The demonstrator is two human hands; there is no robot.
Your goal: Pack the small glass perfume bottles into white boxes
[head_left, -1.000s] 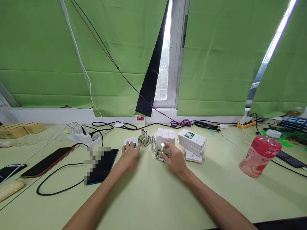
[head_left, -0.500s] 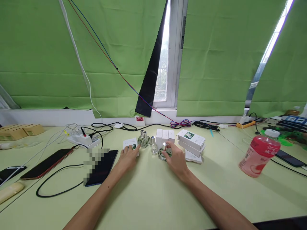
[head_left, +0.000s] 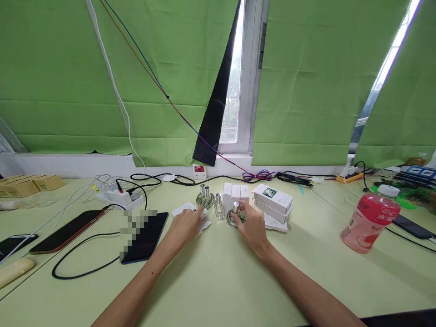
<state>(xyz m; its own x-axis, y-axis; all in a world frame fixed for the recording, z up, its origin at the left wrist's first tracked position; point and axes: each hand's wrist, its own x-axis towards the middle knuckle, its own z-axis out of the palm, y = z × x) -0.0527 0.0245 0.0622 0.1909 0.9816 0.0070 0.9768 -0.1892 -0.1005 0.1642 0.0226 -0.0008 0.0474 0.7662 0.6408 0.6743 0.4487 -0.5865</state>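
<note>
My right hand (head_left: 252,223) is closed around the silver cap and side of a round glass perfume bottle (head_left: 231,219), which stands on the table. With its fingers bent, my left hand (head_left: 185,223) grips a flat white box (head_left: 205,223), much of it hidden under the palm. Between my hands stands a slim clear perfume bottle (head_left: 219,210). Just behind my left fingers are two round glass bottles (head_left: 205,199) with silver caps. Several small white boxes (head_left: 235,191) stand upright behind my right hand. To its right lies a stack of white boxes (head_left: 272,200) with a flower picture on top.
A pink drink bottle (head_left: 369,222) stands on the right of the pale table (head_left: 218,281). At left lie a dark tablet (head_left: 150,238), phones (head_left: 68,230) and a power strip (head_left: 116,196) with cables. Brown boxes (head_left: 30,184) sit at the far left.
The white box under my left hand has turned and shifted, and my left hand has moved slightly right. My right hand stays on the round perfume bottle.
</note>
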